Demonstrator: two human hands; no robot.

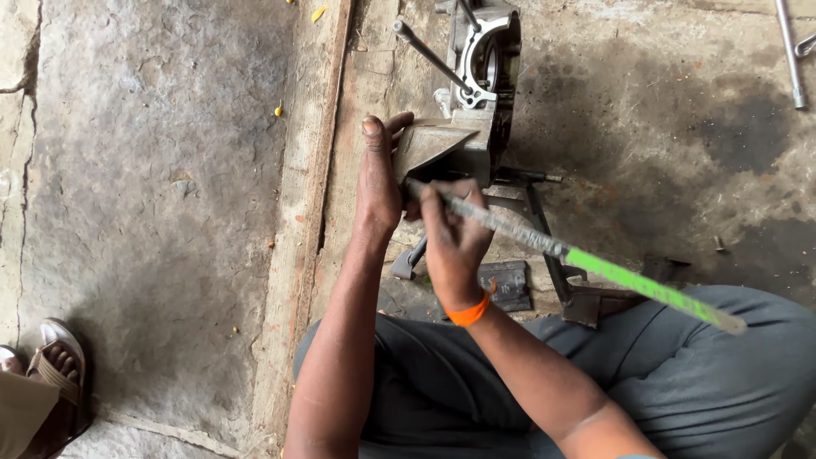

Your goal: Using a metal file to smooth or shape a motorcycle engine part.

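Stained concrete floor (680,127) and a worn wooden plank (306,195) surround an engine crankcase (476,93) standing on a dark metal stand (552,263). The left hand (378,183) wraps its near grey face, fingers curled over the top edge, steadying it. The right hand (455,242) is closed on a hacksaw blade (578,255), its front tip touching the casing just beside the left palm. Its long axis slants back-right over the knee; that half is painted green.
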